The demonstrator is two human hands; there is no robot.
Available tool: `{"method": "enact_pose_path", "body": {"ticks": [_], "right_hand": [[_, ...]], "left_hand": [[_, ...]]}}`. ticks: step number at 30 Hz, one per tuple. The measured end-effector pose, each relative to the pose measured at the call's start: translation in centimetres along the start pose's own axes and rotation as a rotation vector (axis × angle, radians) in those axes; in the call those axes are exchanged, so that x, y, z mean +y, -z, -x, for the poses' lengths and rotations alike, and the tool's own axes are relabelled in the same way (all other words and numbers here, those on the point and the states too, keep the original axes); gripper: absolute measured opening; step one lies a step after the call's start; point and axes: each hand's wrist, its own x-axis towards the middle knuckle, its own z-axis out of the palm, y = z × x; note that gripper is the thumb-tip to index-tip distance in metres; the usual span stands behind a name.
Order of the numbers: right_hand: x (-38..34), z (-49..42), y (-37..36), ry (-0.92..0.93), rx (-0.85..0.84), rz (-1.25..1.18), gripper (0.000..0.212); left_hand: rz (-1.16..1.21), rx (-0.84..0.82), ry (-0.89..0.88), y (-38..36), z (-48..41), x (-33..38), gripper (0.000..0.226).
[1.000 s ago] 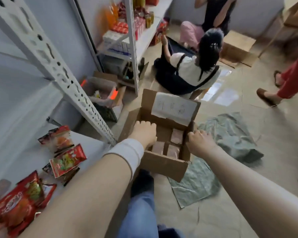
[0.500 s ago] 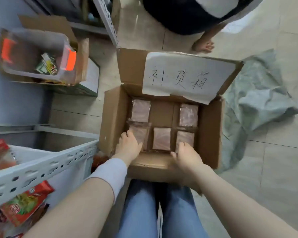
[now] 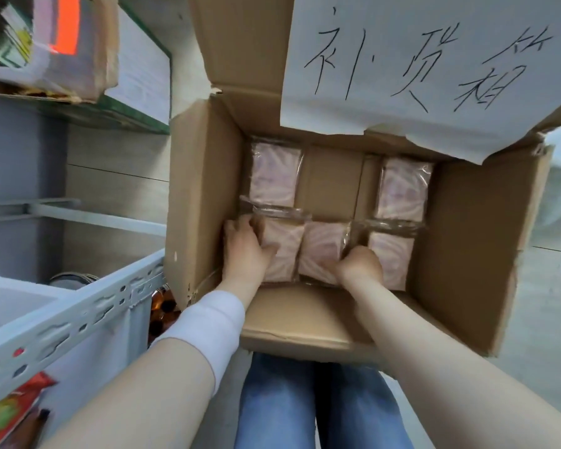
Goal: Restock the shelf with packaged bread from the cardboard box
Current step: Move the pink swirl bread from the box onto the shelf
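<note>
Bread packs: flat, pale pinkish slabs in clear crinkled film, seams glinting. Five lie flat on the bottom of the cardboard box. Three sit along the box's near wall: near-left pack, near-middle pack, near-right pack. Two sit toward the far wall: far-left pack, far-right pack, with bare cardboard between them.

Left hand is down inside the box at its near-left corner, fingers curled over the left edge of the near-left pack; whether it is actually gripped or only touched cannot be told. Right hand is bunched closed at the seam between the near-middle and near-right packs, fingertips tucked out of sight; which pack it has, if any, cannot be told.

Print on the packs is too blurred to read. The far flap stands up, carrying a white paper sheet with handwritten characters, cut off at the top edge.

Box rests over the person's jeans. To the left, the white metal shelf, with a red snack packet partly cut off at the lower-left corner.
</note>
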Motion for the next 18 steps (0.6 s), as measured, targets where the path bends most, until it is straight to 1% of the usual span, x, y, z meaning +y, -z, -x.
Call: {"method": "enact_pose_path", "body": {"ticks": [2, 4, 7, 9, 11, 13, 14, 15, 17, 18], "right_hand": [[0.6, 1.0, 1.4, 0.022, 0.011, -0.038, 0.065], [1.4, 2.6, 3.0, 0.032, 0.063, -0.162, 0.067], [3.1, 6.2, 6.3, 0.081, 0.079, -0.389, 0.061], [4.3, 9.3, 8.2, 0.155, 0.051, -0.461, 0.060], [5.1, 13.0, 10.1, 0.271, 0.064, -0.446, 0.055], [5.4, 17.5, 11.9, 0.434, 0.086, -0.418, 0.047], [5.4, 19.8, 12.7, 0.504, 0.071, -0.407, 0.047], [5.3, 22.3, 13.2, 0.573, 0.049, -0.398, 0.051], [5.0, 27.0, 14.1, 0.710, -0.028, -0.416, 0.064], [4.8, 29.2, 14.5, 0.777, -0.079, -0.440, 0.063]], "left_hand": [[0.027, -0.042, 0.006, 0.8, 0.7, 0.3, 0.054], [0.114, -0.042, 0.006, 2.2, 1.9, 0.5, 0.049], [0.325, -0.009, -0.026, 5.8, 5.1, 1.4, 0.040], [0.473, 0.031, -0.062, 8.6, 8.2, 1.9, 0.038], [0.633, 0.116, -0.088, 11.9, 12.3, 2.5, 0.042], [0.820, 0.223, -0.131, 15.5, 17.5, 2.9, 0.033], [0.910, 0.271, -0.143, 17.2, 20.4, 2.8, 0.030], [0.982, 0.324, -0.153, 18.8, 23.4, 2.7, 0.030], [1.081, 0.454, -0.198, 21.9, 29.3, 2.1, 0.040], [1.111, 0.528, -0.230, 23.4, 32.3, 1.7, 0.044]]}}
